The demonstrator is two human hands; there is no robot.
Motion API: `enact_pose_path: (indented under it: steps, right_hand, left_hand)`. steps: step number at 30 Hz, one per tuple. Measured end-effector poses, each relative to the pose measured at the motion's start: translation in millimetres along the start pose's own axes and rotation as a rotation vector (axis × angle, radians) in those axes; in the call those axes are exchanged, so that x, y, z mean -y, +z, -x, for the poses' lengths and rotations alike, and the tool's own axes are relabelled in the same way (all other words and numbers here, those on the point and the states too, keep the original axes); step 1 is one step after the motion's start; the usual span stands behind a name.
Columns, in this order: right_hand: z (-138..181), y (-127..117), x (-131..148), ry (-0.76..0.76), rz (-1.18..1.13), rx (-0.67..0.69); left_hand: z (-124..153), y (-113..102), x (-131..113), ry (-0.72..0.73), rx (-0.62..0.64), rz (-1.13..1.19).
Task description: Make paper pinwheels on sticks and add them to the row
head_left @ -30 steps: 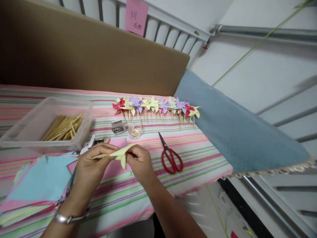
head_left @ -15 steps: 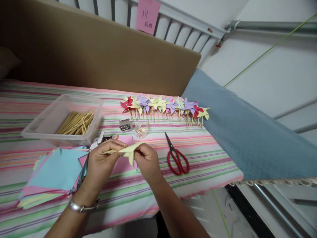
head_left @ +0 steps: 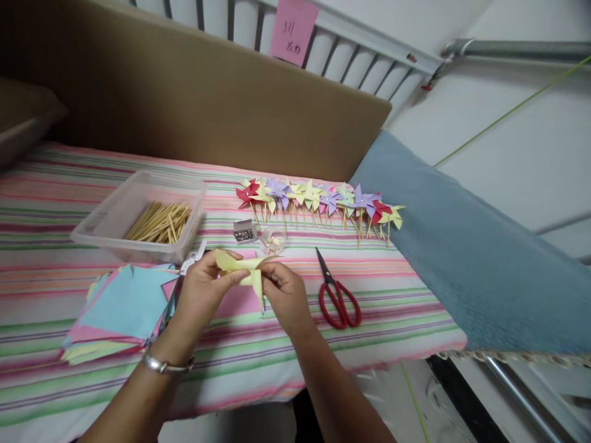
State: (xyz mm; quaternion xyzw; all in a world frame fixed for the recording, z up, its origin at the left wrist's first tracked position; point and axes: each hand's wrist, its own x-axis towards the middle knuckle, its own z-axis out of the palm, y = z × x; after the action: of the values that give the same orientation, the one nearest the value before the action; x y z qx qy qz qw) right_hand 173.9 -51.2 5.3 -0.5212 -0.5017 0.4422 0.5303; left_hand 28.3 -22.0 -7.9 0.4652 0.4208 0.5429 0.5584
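Between both hands is a pale yellow paper pinwheel (head_left: 247, 266), its cut corners curled and one point hanging down. My left hand (head_left: 205, 286) pinches it from the left, thumb in front. On the right side, my right hand (head_left: 284, 292) grips it with closed fingertips; whether they hold anything besides paper is hidden. Beneath the hands lies a pink paper sheet (head_left: 237, 301). Just beyond stand a small box of metal pins (head_left: 244, 231) and a round clear tub (head_left: 273, 241) with small pale pieces. Red-handled scissors (head_left: 339, 301) lie right of my right hand.
A clear plastic box (head_left: 106, 227) holds many wooden sticks (head_left: 161, 223). In front of it is a stack of coloured paper squares (head_left: 122, 304). Finished pinwheels (head_left: 311, 195) stand in a row before a brown board (head_left: 207, 104). Blue cloth (head_left: 457, 246) covers the right side.
The view has shifted, moving everything slightly right in the picture. My left hand now pinches the pinwheel with its curled left flap turned upward; both hands keep hold of it.
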Motion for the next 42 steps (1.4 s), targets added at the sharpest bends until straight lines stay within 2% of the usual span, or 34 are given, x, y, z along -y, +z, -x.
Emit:
enact_pose_path:
  steps: [5,10,15,19,25,29,34,42]
  right_hand:
    - [-4,-12,-6,0.066,0.089,0.009]
    - [-6,-24,-10,0.006,0.34,0.026]
    - [-6,-22,-13,-0.079,0.441,0.063]
    - [-6,-16,-17,-0.066,0.489,0.083]
    - [-5,-8,-23,0.024,0.42,0.117]
    - [-7,-10,-22,0.102,0.318,0.082]
    - [-10,-13,-19,0.177,0.175,0.028]
    - [-11,-17,-12,0.231,0.123,0.002]
  left_hand:
    - [-5,-4,-8,0.001,-0.095,0.171]
    - [-8,-9,-16,0.008,-0.154,0.249]
    - [-9,-11,-17,-0.005,-0.186,0.296]
    - [-10,-10,-17,-0.015,-0.198,0.333]
    - [-11,-10,-17,-0.055,-0.199,0.354]
    - [-11,-12,-16,-0.071,-0.146,0.341]
    - [-10,-14,-13,-0.104,-0.169,0.263]
    - [-12,-14,-6,0.062,-0.157,0.026]
